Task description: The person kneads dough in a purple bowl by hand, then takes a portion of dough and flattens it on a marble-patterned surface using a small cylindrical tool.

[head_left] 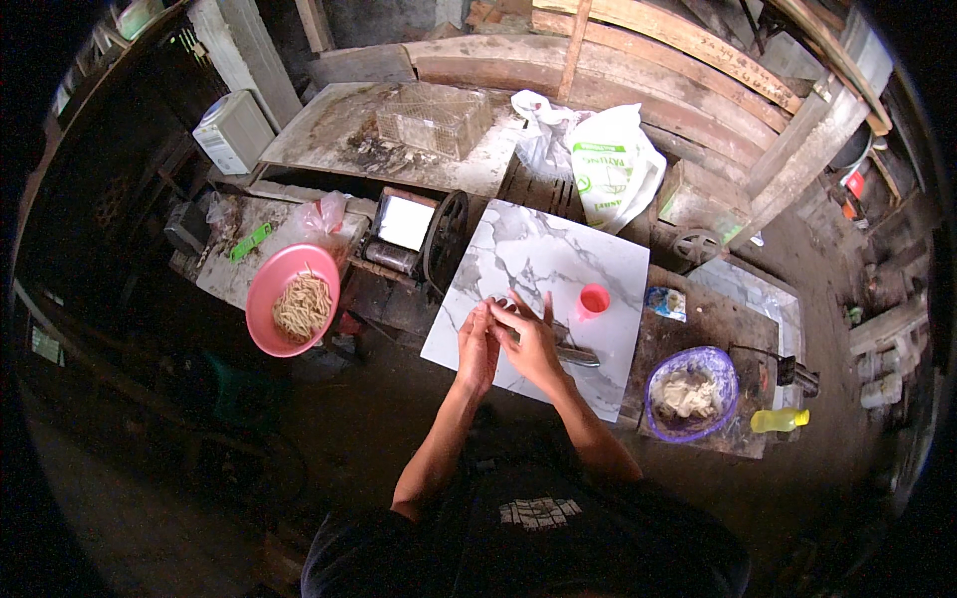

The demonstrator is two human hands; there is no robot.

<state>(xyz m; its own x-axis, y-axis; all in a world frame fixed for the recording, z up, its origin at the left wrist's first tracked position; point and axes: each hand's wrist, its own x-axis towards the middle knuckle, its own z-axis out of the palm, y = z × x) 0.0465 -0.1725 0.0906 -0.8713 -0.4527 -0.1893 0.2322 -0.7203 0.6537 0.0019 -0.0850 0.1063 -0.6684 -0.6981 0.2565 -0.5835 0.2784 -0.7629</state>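
Note:
My left hand (478, 351) and my right hand (531, 346) meet over a white marble-patterned board (498, 239). Their thumbs and fingertips are pressed together, and whatever lies between them is too small or hidden to make out. One finger of the right hand sticks out to the side. Beside that hand, partly behind it, lies a knife (578, 357) with a greyish blade. A pink cup (593, 300) stands on the board, to the right of both hands and apart from them.
On the left, a pink basin (261, 299) holds pale strips near a hand-cranked roller machine (399, 234). A purple basin (653, 394) with pale dough, a yellow bottle (781, 420) and a small packet (666, 303) are on the right. White sacks (608, 164) and a wire cage (434, 120) stand behind.

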